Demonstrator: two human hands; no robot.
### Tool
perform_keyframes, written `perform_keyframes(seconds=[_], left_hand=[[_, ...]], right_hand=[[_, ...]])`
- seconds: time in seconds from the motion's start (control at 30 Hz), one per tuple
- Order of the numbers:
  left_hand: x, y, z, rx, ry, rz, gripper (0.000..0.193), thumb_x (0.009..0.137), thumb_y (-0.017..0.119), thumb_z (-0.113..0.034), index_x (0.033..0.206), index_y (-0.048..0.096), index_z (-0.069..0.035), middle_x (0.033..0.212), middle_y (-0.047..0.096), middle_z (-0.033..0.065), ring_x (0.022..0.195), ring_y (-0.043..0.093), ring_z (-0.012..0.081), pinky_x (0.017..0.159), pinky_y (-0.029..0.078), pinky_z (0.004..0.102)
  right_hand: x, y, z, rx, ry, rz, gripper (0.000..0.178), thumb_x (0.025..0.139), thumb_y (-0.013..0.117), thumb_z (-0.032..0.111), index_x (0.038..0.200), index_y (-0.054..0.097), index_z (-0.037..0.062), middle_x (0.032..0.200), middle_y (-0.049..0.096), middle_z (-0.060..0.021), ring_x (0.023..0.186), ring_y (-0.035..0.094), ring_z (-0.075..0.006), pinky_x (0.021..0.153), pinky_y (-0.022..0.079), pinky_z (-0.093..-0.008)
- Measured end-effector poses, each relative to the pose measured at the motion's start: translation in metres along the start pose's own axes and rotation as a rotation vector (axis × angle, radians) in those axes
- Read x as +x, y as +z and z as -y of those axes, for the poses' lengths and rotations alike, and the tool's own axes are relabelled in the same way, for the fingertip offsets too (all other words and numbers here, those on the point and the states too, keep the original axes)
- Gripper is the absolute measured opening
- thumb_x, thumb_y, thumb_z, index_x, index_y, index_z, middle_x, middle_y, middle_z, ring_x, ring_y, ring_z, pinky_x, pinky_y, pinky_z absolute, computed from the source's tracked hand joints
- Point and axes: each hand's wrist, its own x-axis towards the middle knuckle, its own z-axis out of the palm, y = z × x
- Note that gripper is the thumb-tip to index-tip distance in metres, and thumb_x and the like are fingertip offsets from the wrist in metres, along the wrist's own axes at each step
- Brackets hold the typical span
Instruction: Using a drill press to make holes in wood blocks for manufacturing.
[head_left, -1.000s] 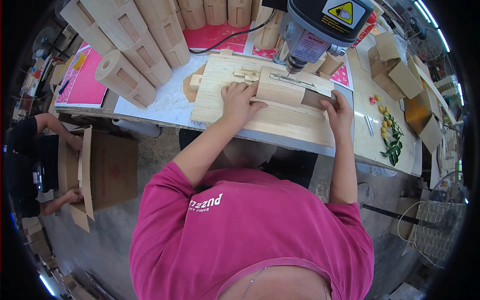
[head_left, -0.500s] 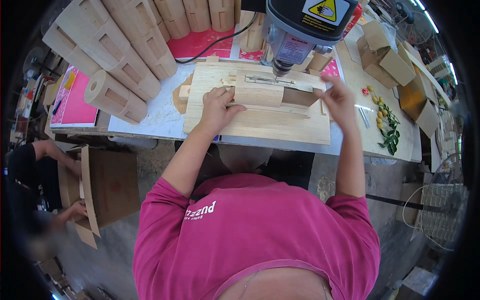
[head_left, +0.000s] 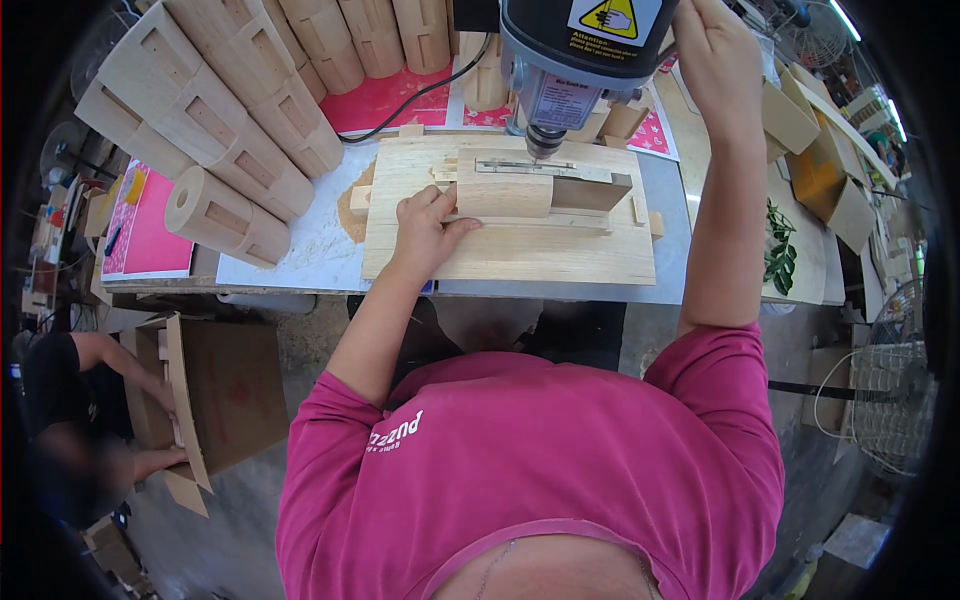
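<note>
Under the drill press (head_left: 565, 70), a light wooden block (head_left: 503, 190) with a rounded front lies in a flat wooden jig (head_left: 560, 258). A slotted strip (head_left: 590, 174) lies along the top, below the drill chuck (head_left: 545, 140). My left hand (head_left: 427, 228) grips the block's left end, thumb along its lower front edge. On the block's right, a darker flat piece (head_left: 590, 194) stands in the jig. My right hand (head_left: 722, 65) is raised beside the drill head at the top edge, fingers curled; what they hold is hidden.
Tall stacks of slotted wooden cylinders (head_left: 215, 125) stand at the left, with a shorter one (head_left: 228, 215) leaning in front. A black cable (head_left: 420, 95) runs behind the jig. Cardboard boxes (head_left: 830, 150) and green leaves (head_left: 780, 250) are at the right. Lower left, another person's arms (head_left: 140, 370) reach into a carton (head_left: 225, 375).
My right hand has left the right end of the jig and risen to the drill head's side. My left hand stays on the block. The view has shifted slightly.
</note>
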Motion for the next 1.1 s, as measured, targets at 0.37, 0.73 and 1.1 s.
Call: perform_keyframes(seconds=[0.37,0.73,1.1], left_hand=[[-0.002,-0.003,0.002,0.015,0.002,-0.002,0.051,0.063,0.073,-0.031,0.106,0.059,-0.007,0.071,0.052,0.0001,0.072,0.052,0.0171,0.069,0.031,0.0336],[0.001,-0.001,-0.001,0.056,0.054,-0.039,0.051,0.062,0.073,-0.032,0.106,0.061,-0.009,0.067,0.05,-0.0002,0.068,0.05,0.017,0.069,0.031,0.0334],[0.006,0.024,-0.03,0.123,0.074,-0.097,0.053,0.062,0.073,-0.033,0.109,0.059,-0.011,0.071,0.051,0.001,0.072,0.051,0.0185,0.07,0.029,0.0358]], right_hand=[[-0.116,0.002,0.013,0.159,-0.042,-0.067,0.014,0.085,0.052,0.01,0.089,0.062,0.0008,0.06,0.052,-0.0124,0.051,0.051,-0.0246,0.05,0.04,-0.0297],[-0.158,0.066,-0.023,0.372,-0.063,-0.181,0.01,0.08,0.054,0.001,0.086,0.062,-0.0003,0.057,0.047,-0.0085,0.048,0.045,-0.0191,0.046,0.035,-0.0286],[0.022,0.021,-0.025,0.051,0.028,-0.039,0.03,0.085,0.046,0.023,0.077,0.057,-0.0032,0.068,0.056,-0.02,0.068,0.056,-0.0286,0.064,0.042,-0.0356]])
